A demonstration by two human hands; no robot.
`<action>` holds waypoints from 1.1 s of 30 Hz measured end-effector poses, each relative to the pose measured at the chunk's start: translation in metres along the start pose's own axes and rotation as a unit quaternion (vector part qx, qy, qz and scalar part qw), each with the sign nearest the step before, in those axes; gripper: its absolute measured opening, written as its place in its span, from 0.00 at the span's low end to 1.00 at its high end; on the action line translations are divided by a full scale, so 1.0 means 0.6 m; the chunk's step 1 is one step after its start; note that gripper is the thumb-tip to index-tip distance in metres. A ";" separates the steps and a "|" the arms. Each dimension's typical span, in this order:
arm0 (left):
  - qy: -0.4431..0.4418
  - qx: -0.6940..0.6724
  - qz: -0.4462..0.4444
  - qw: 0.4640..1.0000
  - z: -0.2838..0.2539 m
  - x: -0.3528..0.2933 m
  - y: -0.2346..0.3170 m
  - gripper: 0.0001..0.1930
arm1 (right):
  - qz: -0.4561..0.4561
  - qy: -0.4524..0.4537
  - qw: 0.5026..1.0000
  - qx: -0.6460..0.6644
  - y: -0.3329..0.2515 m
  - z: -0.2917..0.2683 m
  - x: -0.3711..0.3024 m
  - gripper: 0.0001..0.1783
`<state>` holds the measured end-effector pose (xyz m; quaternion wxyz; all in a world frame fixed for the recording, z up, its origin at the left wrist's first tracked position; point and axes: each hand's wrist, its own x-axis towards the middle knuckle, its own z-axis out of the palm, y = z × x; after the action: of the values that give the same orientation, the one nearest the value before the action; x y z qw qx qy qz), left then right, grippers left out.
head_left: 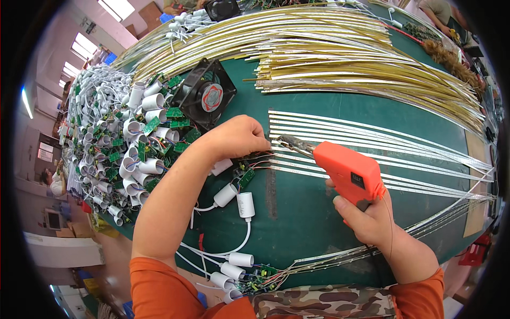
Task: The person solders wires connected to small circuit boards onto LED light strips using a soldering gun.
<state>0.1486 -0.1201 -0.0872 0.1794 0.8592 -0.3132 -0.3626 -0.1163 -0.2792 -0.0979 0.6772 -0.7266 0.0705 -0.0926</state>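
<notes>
My right hand [369, 220] is wrapped round the handle of an orange soldering gun [348, 170]. The gun's dark metal tip [292, 142] points left and reaches the ends of thin white LED strips [329, 126] laid side by side on the table. Close to that tip, my left hand [236, 138] pinches at the strip ends; what lies between its fingertips is hidden. Thin wires [260, 162] run from under this hand to strips lower in the row. Below it lie a small green circuit board [246, 177] and white cylindrical housings [245, 205] with white cords.
A big heap of white housings with circuit boards [154, 125] rises at left, beside a black fan [206, 95]. Bundled yellow-and-white strips [340, 58] fill the far side. Wired strips and housings [239, 259] lie along the near edge of the green table [303, 223]. Other people work beyond.
</notes>
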 end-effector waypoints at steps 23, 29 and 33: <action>-0.023 -0.024 0.085 0.996 -0.002 -0.014 -0.002 0.08 | 0.012 0.052 0.998 -0.031 0.028 -0.001 -0.005 0.30; -0.021 -0.071 0.042 0.996 -0.001 -0.009 -0.004 0.07 | 0.002 0.045 0.998 -0.047 0.027 -0.005 -0.007 0.30; -0.006 -0.090 0.006 0.996 0.001 -0.008 -0.008 0.06 | 0.058 0.035 0.997 -0.022 0.005 0.001 -0.002 0.26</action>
<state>0.1476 -0.1133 -0.0875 0.2565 0.8356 -0.2854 -0.3930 -0.1176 -0.2788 -0.1013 0.6625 -0.7321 0.1386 -0.0768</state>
